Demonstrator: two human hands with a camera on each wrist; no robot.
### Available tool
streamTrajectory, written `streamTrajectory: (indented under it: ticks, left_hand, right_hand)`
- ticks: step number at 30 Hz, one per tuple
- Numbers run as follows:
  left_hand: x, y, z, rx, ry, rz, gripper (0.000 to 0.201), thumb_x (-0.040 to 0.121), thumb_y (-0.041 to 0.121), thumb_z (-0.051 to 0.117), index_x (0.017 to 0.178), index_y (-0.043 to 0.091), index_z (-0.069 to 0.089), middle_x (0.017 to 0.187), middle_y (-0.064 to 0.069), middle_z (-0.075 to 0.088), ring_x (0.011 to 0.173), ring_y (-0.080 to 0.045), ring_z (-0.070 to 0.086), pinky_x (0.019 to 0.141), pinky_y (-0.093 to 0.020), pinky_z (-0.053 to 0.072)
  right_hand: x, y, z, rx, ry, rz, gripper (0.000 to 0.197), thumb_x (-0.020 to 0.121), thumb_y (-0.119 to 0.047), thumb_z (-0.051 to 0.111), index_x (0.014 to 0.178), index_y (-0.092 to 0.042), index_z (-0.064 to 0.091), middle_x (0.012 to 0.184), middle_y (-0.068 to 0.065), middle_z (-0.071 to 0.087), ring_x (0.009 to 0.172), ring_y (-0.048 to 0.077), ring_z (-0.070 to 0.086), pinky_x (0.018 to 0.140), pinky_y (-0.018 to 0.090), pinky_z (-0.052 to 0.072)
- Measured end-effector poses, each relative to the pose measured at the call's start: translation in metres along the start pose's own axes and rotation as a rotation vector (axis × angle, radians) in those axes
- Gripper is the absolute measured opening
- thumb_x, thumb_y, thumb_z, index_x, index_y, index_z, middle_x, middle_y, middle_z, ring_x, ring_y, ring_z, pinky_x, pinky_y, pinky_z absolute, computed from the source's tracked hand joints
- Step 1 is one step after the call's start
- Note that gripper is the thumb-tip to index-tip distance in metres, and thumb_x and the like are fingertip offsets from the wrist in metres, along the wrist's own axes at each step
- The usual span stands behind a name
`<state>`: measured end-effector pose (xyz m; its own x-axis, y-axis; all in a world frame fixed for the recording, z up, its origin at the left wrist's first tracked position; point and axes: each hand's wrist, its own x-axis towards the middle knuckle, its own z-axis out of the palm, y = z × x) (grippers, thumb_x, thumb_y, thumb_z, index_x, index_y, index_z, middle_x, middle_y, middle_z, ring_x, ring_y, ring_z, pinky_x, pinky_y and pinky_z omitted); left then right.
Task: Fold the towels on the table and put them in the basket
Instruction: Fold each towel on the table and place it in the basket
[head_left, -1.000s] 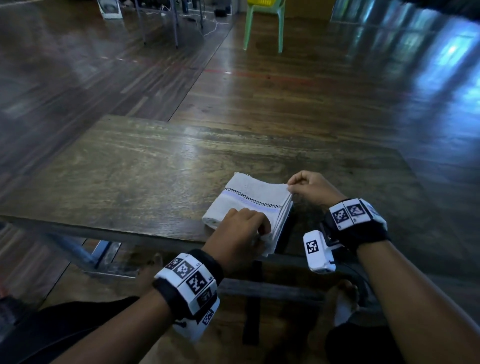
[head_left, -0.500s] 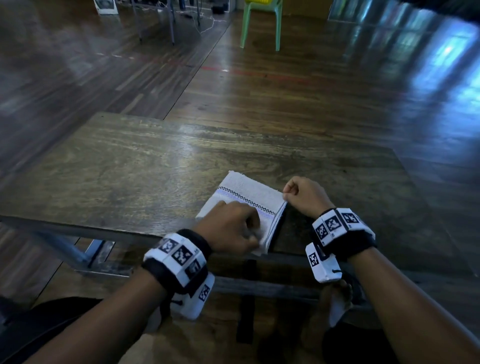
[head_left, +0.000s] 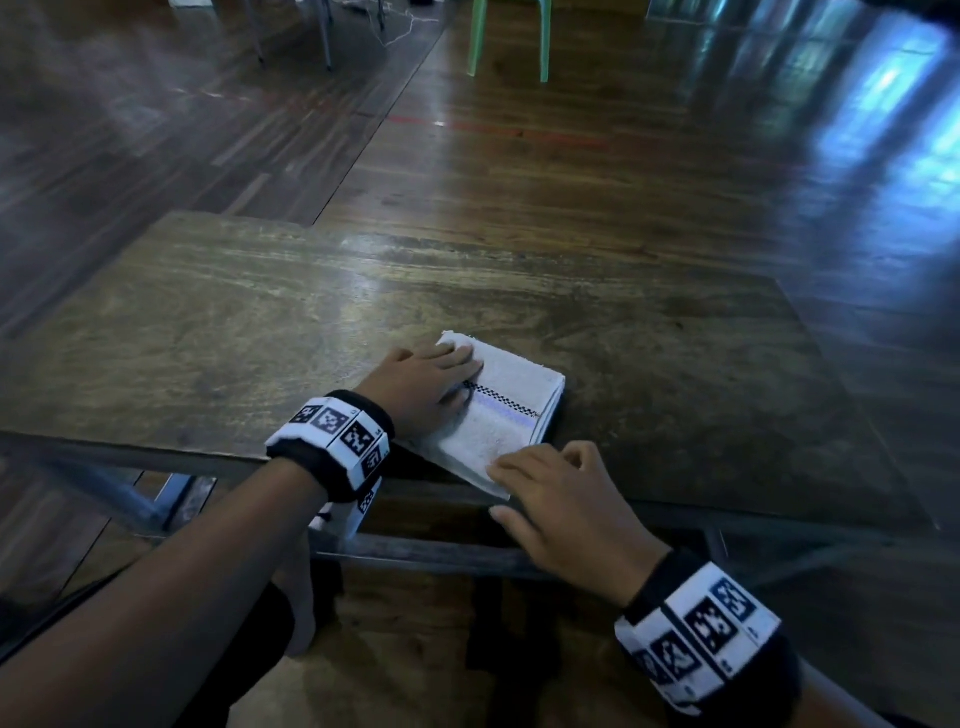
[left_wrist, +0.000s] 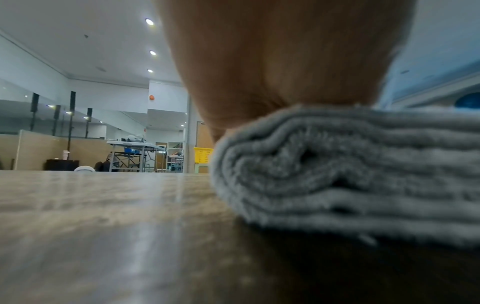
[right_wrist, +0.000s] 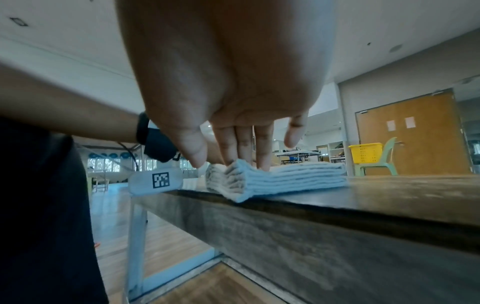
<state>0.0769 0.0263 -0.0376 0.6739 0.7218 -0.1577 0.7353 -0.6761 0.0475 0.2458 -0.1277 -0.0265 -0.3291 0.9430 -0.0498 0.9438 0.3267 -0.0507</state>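
White terry cloth, folded into a thick squarish pad, lies at the near edge of the desk (head_left: 260, 322), and this towel (head_left: 506, 415) is now pressed from above where a second ago it was pinched at its corners. Half a second back both fists were curled on the cloth; now the left hand (head_left: 423, 387) is laid flat on the left part of the pad, fingers straight, nothing gripped. The right hand (head_left: 561, 506) has been drawn back to the near corner, where its straightened fingertips (right_wrist: 262, 162) touch the top layer at the stacked edges; the thumb is held off the cloth and nothing is closed around. In the right wrist view the layers are seen stacked fairly evenly, with the near corner overhanging the desk edge a little.

The change is read as the last fold having been closed and the pad being smoothed down. No other towel is seen on the desk. A yellow basket (right_wrist: 365, 153) is seen on a green chair (right_wrist: 381, 162) far across the room, well apart from the desk, so the carrying step is judged to be what remains. Since the layers are loose, the pad is likely to splay unless it is lifted with support from underneath.
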Motion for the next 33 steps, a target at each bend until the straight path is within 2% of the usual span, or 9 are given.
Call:
streamTrajectory:
  ticks: [5, 9, 13, 17, 19, 22, 24, 29, 33]
  left_hand:
    - [-0.008, 0.010, -0.004, 0.111, 0.113, -0.091, 0.046, 0.094, 0.045, 0.027, 0.132, 0.026, 0.045, 0.138, 0.000, 0.046, 0.124, -0.023, 0.043, 0.099, -0.041, 0.032]
    - [-0.022, 0.029, -0.020, 0.214, 0.077, -0.071, 0.034, 0.094, 0.039, 0.034, 0.102, 0.020, 0.061, 0.107, -0.002, 0.060, 0.101, -0.022, 0.055, 0.092, -0.038, 0.032]
    - [-0.033, 0.044, -0.017, 0.040, -0.042, 0.005, 0.029, 0.093, 0.036, 0.037, 0.085, 0.019, 0.059, 0.091, 0.001, 0.063, 0.082, -0.018, 0.057, 0.088, -0.037, 0.042]
    - [-0.022, 0.039, -0.012, -0.127, -0.064, -0.044, 0.025, 0.090, 0.035, 0.046, 0.075, 0.016, 0.055, 0.081, -0.001, 0.059, 0.075, -0.022, 0.057, 0.064, -0.029, 0.043]
    - [-0.014, 0.032, -0.012, -0.140, 0.029, -0.056, 0.023, 0.088, 0.036, 0.050, 0.079, 0.015, 0.056, 0.085, -0.002, 0.058, 0.080, -0.024, 0.057, 0.063, -0.028, 0.038]
    - [-0.001, 0.025, -0.009, -0.192, 0.186, -0.041, 0.027, 0.087, 0.033, 0.055, 0.108, 0.018, 0.057, 0.114, -0.002, 0.055, 0.106, -0.023, 0.049, 0.081, -0.033, 0.038]
    - [0.007, 0.022, -0.011, -0.243, 0.175, -0.004, 0.029, 0.090, 0.025, 0.053, 0.117, 0.017, 0.058, 0.120, -0.002, 0.055, 0.111, -0.022, 0.049, 0.089, -0.033, 0.039]
    - [0.020, 0.015, -0.015, -0.341, 0.073, -0.010, 0.015, 0.090, 0.016, 0.057, 0.102, 0.011, 0.063, 0.108, -0.006, 0.064, 0.098, -0.022, 0.056, 0.084, -0.033, 0.045]
    - [0.023, 0.012, -0.015, -0.422, 0.084, -0.051, 0.010, 0.087, 0.015, 0.062, 0.096, 0.010, 0.063, 0.101, -0.005, 0.066, 0.091, -0.018, 0.057, 0.079, -0.029, 0.045]
  right_hand:
    - [0.006, 0.026, -0.006, -0.018, 0.022, 0.086, 0.053, 0.087, -0.048, 0.021, 0.099, -0.026, 0.068, 0.107, -0.012, 0.067, 0.100, 0.012, 0.059, 0.080, 0.038, 0.031]
    - [0.016, 0.068, -0.007, -0.027, 0.003, 0.243, 0.048, 0.091, -0.046, 0.024, 0.109, -0.030, 0.065, 0.121, 0.001, 0.049, 0.112, 0.024, 0.043, 0.088, 0.040, 0.027]
    - [0.028, 0.091, -0.007, 0.122, -0.042, 0.316, 0.032, 0.096, -0.039, 0.041, 0.122, -0.035, 0.059, 0.122, 0.002, 0.041, 0.115, 0.021, 0.037, 0.094, 0.038, 0.031]
    - [0.038, 0.097, -0.009, 0.322, 0.035, 0.309, 0.021, 0.091, -0.029, 0.055, 0.109, -0.026, 0.066, 0.108, -0.004, 0.053, 0.097, 0.016, 0.056, 0.085, 0.036, 0.047]
    - [0.045, 0.099, -0.009, 0.372, 0.058, 0.333, 0.019, 0.088, -0.024, 0.060, 0.107, -0.022, 0.064, 0.106, -0.003, 0.056, 0.095, 0.017, 0.059, 0.083, 0.034, 0.049]
    - [0.055, 0.104, -0.008, 0.408, 0.044, 0.353, 0.029, 0.086, -0.019, 0.064, 0.114, -0.013, 0.062, 0.110, 0.002, 0.059, 0.099, 0.017, 0.058, 0.084, 0.028, 0.045]
    - [0.060, 0.107, -0.009, 0.390, 0.034, 0.349, 0.023, 0.085, -0.019, 0.066, 0.107, -0.010, 0.067, 0.106, 0.003, 0.060, 0.096, 0.018, 0.059, 0.081, 0.027, 0.044]
    - [0.065, 0.112, -0.010, 0.383, 0.060, 0.288, 0.006, 0.085, -0.016, 0.066, 0.088, -0.011, 0.068, 0.090, -0.005, 0.056, 0.089, 0.017, 0.059, 0.079, 0.032, 0.049]
    - [0.066, 0.116, -0.009, 0.336, 0.065, 0.203, 0.005, 0.084, -0.017, 0.067, 0.086, -0.013, 0.065, 0.093, -0.002, 0.060, 0.088, 0.018, 0.060, 0.078, 0.039, 0.051]
